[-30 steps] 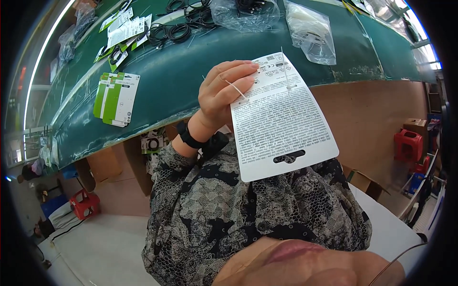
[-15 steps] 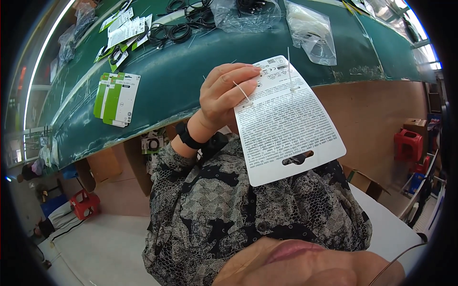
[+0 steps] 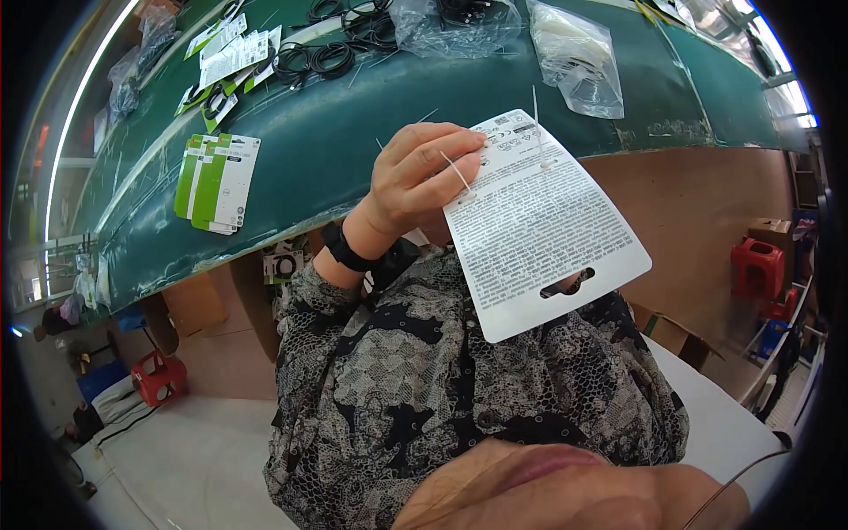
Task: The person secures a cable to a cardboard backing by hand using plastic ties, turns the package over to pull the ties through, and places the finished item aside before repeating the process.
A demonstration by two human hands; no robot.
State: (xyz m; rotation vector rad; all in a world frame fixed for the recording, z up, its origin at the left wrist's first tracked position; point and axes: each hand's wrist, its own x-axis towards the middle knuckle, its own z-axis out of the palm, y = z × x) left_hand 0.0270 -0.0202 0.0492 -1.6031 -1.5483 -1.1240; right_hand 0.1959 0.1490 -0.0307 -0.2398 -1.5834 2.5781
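Note:
My left hand (image 3: 413,177), with a black band round the wrist, is closed on the top left edge of a white cardboard hang card (image 3: 549,234). The card faces me with its printed side, tilted, its hang slot at the lower end. Two thin white cable ties poke out of it: one tie (image 3: 456,170) beside my fingertips, the other tie (image 3: 535,124) standing up near the far right edge. Whatever is behind the card is hidden. My right hand does not show; the card and my patterned blouse cover that area.
On the green table (image 3: 309,168) a small stack of green-and-white cards (image 3: 231,190) lies at the left. Farther back are carded cables (image 3: 221,102), coiled black cables (image 3: 331,60), a clear bag (image 3: 455,31) and a bag of white ties (image 3: 579,62). A red stool (image 3: 757,268) stands far right.
The card has shifted slightly to the right and turned a little, its slotted end swinging rightward. My left hand keeps its grip on it.

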